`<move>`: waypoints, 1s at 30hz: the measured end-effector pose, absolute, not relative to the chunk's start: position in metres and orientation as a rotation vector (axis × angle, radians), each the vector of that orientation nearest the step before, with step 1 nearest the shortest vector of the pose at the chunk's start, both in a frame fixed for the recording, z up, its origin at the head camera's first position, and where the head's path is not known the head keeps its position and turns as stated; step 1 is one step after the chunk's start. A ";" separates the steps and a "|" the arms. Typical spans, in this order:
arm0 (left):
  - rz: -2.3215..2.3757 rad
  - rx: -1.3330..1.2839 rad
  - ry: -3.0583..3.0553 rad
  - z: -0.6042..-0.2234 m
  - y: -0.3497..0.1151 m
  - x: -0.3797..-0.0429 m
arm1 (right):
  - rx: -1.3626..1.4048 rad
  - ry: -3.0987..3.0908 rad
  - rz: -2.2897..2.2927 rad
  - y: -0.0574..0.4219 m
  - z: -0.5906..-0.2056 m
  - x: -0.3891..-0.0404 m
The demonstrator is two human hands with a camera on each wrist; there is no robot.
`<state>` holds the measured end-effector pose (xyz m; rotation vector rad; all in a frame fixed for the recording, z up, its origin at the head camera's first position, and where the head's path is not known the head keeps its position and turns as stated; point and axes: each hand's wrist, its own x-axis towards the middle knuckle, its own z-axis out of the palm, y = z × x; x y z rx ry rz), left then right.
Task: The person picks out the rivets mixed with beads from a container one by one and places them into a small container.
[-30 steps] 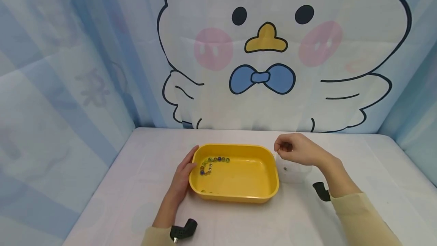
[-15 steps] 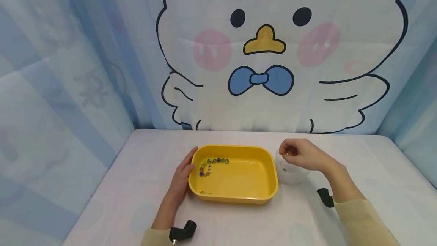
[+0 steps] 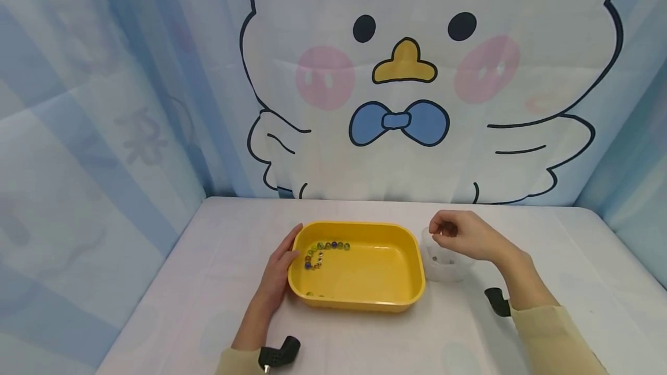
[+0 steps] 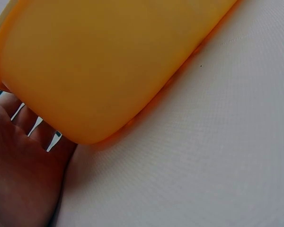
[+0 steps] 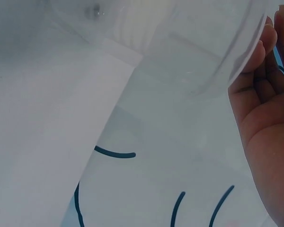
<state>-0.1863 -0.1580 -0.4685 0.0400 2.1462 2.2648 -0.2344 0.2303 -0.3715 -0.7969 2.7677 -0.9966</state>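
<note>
My left hand [image 3: 277,268] holds the yellow tray [image 3: 354,307] at its left end, thumb on the rim and fingers along the outer wall. In the left wrist view, the left hand's fingers [image 4: 26,118] reach behind the tray's orange-looking wall. Glass marbles [image 3: 320,245] line the tray's left part in a hooked row. My right hand [image 3: 466,236] hovers over a clear plastic container [image 3: 448,274], fingers bent toward the thumb. In the right wrist view, the right hand's fingers [image 5: 260,59] overlap the container's rim; I cannot tell whether they pinch anything. A small dark marble [image 3: 435,258] shows through the container.
The container stands close against the tray's right end on a white-covered table [image 3: 172,282]. Behind the table hangs a curtain [image 3: 406,166] printed with a cartoon bird. Black wrist cameras [image 3: 279,352] sit on both forearms.
My right hand has shifted slightly right and lower, from the gap beside the tray to over the container. The left hand and tray stay put.
</note>
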 end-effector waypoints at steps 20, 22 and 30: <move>2.255 0.038 2.157 -0.467 -0.158 -0.187 | -0.872 2.739 -1.007 0.212 -0.364 -0.239; 2.256 0.042 2.157 -0.468 -0.158 -0.188 | -0.877 2.733 -1.021 0.210 -0.362 -0.240; 2.255 0.042 2.156 -0.468 -0.158 -0.187 | -0.896 2.732 -1.023 0.195 -0.355 -0.242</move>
